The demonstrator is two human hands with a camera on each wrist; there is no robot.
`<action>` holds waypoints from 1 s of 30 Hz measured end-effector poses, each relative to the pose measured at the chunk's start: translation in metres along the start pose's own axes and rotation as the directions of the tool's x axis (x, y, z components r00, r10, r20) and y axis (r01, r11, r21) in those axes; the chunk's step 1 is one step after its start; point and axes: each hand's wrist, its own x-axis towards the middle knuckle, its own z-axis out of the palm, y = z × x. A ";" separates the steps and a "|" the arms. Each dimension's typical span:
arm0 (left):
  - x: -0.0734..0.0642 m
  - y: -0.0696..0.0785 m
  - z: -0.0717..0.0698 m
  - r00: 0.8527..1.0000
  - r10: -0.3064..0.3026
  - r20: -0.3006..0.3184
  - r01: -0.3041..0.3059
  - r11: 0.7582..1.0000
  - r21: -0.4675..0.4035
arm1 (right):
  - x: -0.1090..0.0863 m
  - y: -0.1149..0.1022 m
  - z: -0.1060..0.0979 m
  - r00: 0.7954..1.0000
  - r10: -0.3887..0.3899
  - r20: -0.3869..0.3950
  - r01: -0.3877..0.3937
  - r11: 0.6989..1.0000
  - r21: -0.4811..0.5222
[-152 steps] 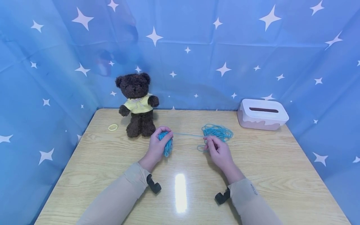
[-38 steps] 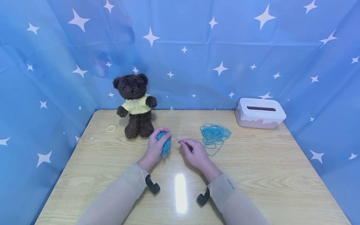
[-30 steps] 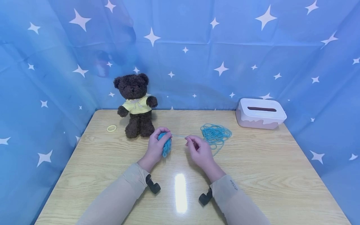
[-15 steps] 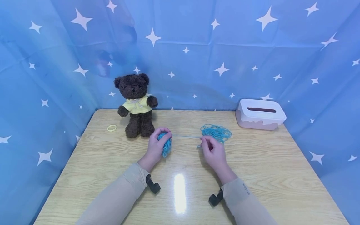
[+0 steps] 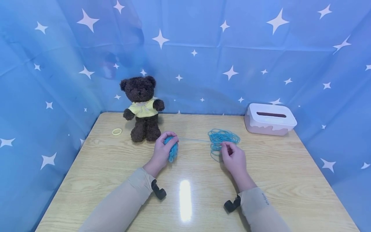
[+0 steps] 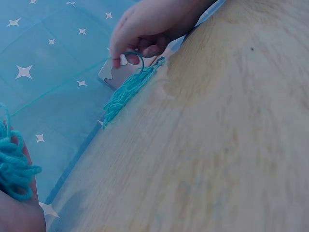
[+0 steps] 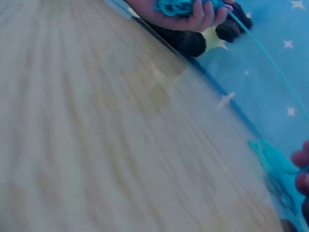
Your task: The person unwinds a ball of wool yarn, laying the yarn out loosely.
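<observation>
A bundle of blue yarn [image 5: 173,151] sits in my left hand [image 5: 160,151], with the fingers and thumb curled round it. From it a single strand [image 6: 58,87] stretches across to my right hand [image 5: 235,159], whose thumb and forefinger pinch it. Just behind the right hand, a loose heap of the same yarn [image 5: 221,135] lies on the table. In the left wrist view, a small loop of yarn hangs from the right fingertips over that heap. The right wrist view catches only the right fingertips [image 7: 300,159] at its edge.
A brown teddy bear [image 5: 145,127] in a yellow top stands behind my left hand. Left of it lies a pale yellow ring [image 5: 117,131]. A white and pinkish tissue box [image 5: 271,120] stands at the table's [image 5: 290,180] back right, before a blue starry curtain [image 5: 191,80].
Over the last second or so my right hand has moved right, away from the left, drawing the strand out longer. It had come close to the left hand before that. The left hand keeps its hold.
</observation>
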 end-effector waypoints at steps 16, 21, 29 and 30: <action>-0.001 0.001 0.001 1.000 0.001 0.002 -0.001 1.000 0.010 | 0.003 0.001 -0.010 0.988 0.078 0.136 -0.034 0.954 -0.297; -0.002 0.002 0.000 1.000 0.004 0.007 -0.004 1.000 0.012 | 0.003 -0.001 -0.008 0.989 0.058 0.136 -0.013 0.950 -0.311; -0.001 0.003 0.001 1.000 0.001 0.006 -0.001 1.000 0.007 | 0.002 -0.003 -0.006 0.998 0.034 0.051 -0.020 0.970 -0.241; -0.001 0.003 0.001 1.000 -0.001 0.005 0.001 1.000 0.007 | 0.001 -0.004 -0.005 0.999 0.017 0.032 -0.010 0.975 -0.220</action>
